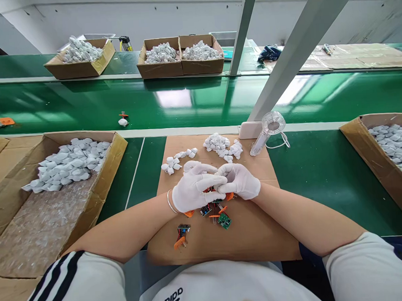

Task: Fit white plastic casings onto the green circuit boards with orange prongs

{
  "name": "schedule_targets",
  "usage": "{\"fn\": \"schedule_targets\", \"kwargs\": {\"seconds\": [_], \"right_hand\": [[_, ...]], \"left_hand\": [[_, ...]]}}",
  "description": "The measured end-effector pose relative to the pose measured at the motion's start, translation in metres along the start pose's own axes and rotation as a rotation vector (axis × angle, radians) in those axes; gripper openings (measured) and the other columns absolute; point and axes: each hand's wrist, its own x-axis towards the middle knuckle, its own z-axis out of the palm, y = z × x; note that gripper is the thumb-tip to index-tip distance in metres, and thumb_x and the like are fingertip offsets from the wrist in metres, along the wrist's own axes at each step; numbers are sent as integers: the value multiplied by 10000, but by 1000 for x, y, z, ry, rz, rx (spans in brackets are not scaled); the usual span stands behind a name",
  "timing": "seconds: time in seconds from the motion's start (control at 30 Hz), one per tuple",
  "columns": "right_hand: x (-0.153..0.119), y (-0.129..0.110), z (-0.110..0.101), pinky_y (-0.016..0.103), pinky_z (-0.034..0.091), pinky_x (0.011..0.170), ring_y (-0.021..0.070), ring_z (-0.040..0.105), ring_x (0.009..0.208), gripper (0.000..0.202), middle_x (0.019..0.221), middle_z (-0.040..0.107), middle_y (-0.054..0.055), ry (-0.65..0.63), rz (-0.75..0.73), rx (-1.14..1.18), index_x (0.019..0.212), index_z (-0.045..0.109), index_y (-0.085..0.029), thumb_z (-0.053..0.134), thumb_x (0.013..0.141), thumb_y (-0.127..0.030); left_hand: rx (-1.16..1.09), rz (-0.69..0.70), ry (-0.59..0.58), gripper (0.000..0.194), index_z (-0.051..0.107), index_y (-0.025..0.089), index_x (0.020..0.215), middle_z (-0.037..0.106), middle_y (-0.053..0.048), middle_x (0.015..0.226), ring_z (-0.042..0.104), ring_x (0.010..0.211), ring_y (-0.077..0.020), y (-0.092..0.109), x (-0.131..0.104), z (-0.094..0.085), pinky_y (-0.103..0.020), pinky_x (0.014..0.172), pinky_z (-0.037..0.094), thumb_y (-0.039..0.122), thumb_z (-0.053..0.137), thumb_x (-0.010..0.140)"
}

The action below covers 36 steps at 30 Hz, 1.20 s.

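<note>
In white gloves, my left hand (pixel 196 188) and my right hand (pixel 239 182) meet over a cardboard sheet (pixel 256 229). Fingers of both are closed together at the tips, and whatever they pinch is hidden by the gloves. Beneath and just in front of them lie several small green circuit boards (pixel 225 220) with orange parts, partly covered by my hands. One more circuit board with an orange piece (pixel 181 235) rests apart, to the left. Beyond my hands are a pile of small white plastic pieces (pixel 217 143) and a looser group of white pieces (pixel 172 164).
Large cardboard boxes of white pieces flank me, a left box (pixel 109 174) and a right box (pixel 360 140). A clear handheld fan (pixel 268 130) stands behind the sheet, by a slanted metal post (pixel 283 54). Across the green belt (pixel 92 100), smaller boxes (pixel 160 70) hold more pieces.
</note>
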Motion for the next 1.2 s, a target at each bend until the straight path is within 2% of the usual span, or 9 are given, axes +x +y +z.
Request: {"fn": "schedule_targets", "kwargs": {"seconds": [0.27, 0.47, 0.63, 0.77, 0.9, 1.07, 1.2], "right_hand": [[-2, -1, 2, 261, 545, 577, 133, 648, 614, 293, 687, 697, 18, -17, -23, -23, 772, 631, -129, 847, 577, -163], [-8, -1, 4, 280, 534, 579, 132, 625, 607, 337, 671, 670, -5, -63, -64, 14, 799, 638, -142, 856, 543, -109], [-10, -3, 5, 252, 518, 590, 121, 618, 629, 343, 683, 669, -9, -99, -39, 2, 797, 635, -147, 860, 540, -114], [-7, -4, 2, 258, 526, 648, 125, 639, 686, 341, 745, 680, 13, -176, -7, 85, 908, 627, -145, 826, 638, -207], [-3, -4, 0, 271, 527, 685, 131, 632, 722, 398, 767, 666, 19, -234, -6, 75, 973, 618, -136, 817, 656, -269], [-6, -6, 6, 262, 521, 652, 110, 609, 662, 344, 763, 647, 8, -202, -5, -8, 941, 599, -143, 793, 689, -273], [-10, -8, 10, 253, 517, 652, 103, 604, 656, 318, 753, 649, 4, -161, -28, -21, 940, 591, -151, 781, 709, -257]], "left_hand": [[47, 34, 39, 303, 615, 238, 945, 708, 18, 799, 627, 842, -160, -4, 1, 1, -347, 796, 362, 468, 703, 767], [-21, 0, 85, 184, 591, 252, 856, 680, 54, 731, 619, 769, -122, 2, 4, 1, -329, 779, 363, 361, 708, 764], [-91, -9, 73, 208, 571, 268, 921, 686, 85, 688, 617, 748, -125, 5, -2, 5, -339, 792, 367, 287, 697, 757], [-120, -70, 30, 289, 606, 261, 989, 698, 19, 814, 620, 834, -160, 1, -7, 3, -353, 810, 403, 354, 719, 740], [-126, -131, 31, 320, 649, 251, 976, 654, -16, 851, 614, 844, -164, -3, -9, 1, -347, 809, 425, 405, 755, 716], [-135, -106, 53, 347, 644, 242, 968, 641, 3, 799, 627, 819, -151, -5, -13, 4, -341, 813, 431, 445, 757, 710], [-122, -121, 44, 285, 658, 253, 964, 648, 1, 793, 633, 812, -150, -3, -13, 5, -346, 813, 439, 418, 730, 743]]}}
